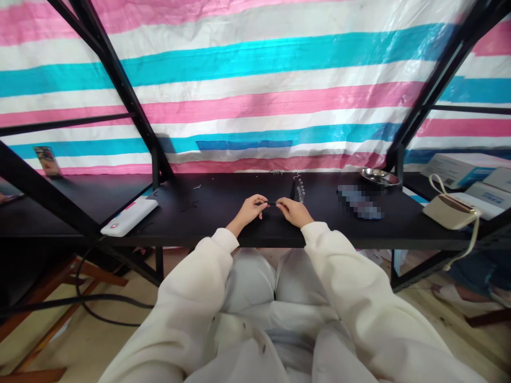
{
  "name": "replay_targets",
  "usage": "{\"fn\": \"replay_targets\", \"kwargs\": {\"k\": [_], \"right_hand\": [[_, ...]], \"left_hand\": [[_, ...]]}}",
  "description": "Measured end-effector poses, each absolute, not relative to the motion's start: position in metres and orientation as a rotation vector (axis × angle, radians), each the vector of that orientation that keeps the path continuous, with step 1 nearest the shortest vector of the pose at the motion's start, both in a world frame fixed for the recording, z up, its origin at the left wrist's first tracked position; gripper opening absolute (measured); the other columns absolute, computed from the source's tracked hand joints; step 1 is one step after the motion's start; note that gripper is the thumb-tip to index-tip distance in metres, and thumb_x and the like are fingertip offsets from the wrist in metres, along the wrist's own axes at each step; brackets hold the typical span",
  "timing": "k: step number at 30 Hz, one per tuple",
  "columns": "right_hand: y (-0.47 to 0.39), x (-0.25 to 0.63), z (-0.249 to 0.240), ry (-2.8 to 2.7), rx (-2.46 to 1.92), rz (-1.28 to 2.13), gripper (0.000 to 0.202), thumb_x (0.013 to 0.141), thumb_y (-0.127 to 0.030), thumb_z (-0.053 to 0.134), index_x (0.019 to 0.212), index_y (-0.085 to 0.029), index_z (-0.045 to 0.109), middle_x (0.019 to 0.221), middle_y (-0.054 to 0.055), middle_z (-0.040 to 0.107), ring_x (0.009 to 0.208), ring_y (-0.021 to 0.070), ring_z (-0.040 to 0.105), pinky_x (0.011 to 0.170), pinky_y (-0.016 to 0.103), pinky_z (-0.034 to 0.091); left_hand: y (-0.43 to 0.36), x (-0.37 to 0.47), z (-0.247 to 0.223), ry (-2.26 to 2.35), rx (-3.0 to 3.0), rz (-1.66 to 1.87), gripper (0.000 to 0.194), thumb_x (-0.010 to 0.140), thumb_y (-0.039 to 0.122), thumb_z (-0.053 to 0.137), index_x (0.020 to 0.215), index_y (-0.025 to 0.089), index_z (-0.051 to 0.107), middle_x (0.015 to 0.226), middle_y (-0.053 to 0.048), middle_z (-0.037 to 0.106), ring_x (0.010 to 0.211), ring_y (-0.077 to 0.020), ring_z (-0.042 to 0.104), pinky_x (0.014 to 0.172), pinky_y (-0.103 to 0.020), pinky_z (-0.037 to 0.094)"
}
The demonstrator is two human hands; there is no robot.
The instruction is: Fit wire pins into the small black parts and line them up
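Between my fingertips, just above the front half of the black table, is a thin short black strip; it is too small to name more exactly. My left hand pinches its left end, and my right hand pinches the right end. Just beyond my right hand stands a row of small greyish round pieces next to a dark narrow block. What the pieces are cannot be made out.
A shiny metal dish and a blurred-out bluish object lie to the right. Further right are a beige pouch and white boxes. A white power bank-like device sits left. Black frame posts flank the table.
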State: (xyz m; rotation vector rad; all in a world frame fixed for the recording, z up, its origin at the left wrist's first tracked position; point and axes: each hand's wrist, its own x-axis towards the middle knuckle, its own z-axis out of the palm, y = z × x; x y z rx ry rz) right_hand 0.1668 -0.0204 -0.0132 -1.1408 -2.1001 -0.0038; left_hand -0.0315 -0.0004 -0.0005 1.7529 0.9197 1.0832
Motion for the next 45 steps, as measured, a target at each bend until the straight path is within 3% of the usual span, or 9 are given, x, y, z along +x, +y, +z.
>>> {"fn": "replay_targets", "kwargs": {"k": [23, 32, 45], "right_hand": [[-0.0223, 0.1674, -0.011, -2.033, -1.12, 0.035, 0.025, 0.09, -0.034, 0.042, 0.1, -0.021, 0.061, 0.087, 0.006, 0.068, 0.076, 0.0171, 0.063, 0.068, 0.025, 0.045], [-0.0205, 0.1713, -0.0139, -2.002, -1.165, 0.068, 0.025, 0.088, -0.035, 0.043, 0.102, -0.021, 0.059, 0.076, 0.003, 0.065, 0.064, 0.0152, 0.06, 0.061, 0.024, 0.042], [-0.025, 0.1677, -0.0102, -2.059, -1.191, -0.057, 0.022, 0.086, -0.034, 0.047, 0.094, -0.021, 0.063, 0.087, 0.005, 0.065, 0.072, 0.015, 0.059, 0.062, 0.024, 0.041]], "left_hand": [[0.001, -0.0312, -0.002, 0.937, 1.679, 1.116, 0.02, 0.075, 0.025, 0.063, 0.088, 0.013, 0.053, 0.082, -0.006, 0.066, 0.036, -0.0045, 0.05, 0.039, -0.019, 0.039], [0.0037, -0.0327, -0.0047, 0.953, 1.647, 1.132, 0.023, 0.075, 0.029, 0.063, 0.088, 0.014, 0.052, 0.081, -0.005, 0.067, 0.035, -0.004, 0.049, 0.038, -0.019, 0.038], [0.0051, -0.0325, -0.005, 1.022, 1.632, 1.21, 0.014, 0.077, 0.021, 0.058, 0.088, 0.014, 0.052, 0.076, -0.001, 0.062, 0.033, -0.003, 0.044, 0.037, -0.02, 0.034]]}}
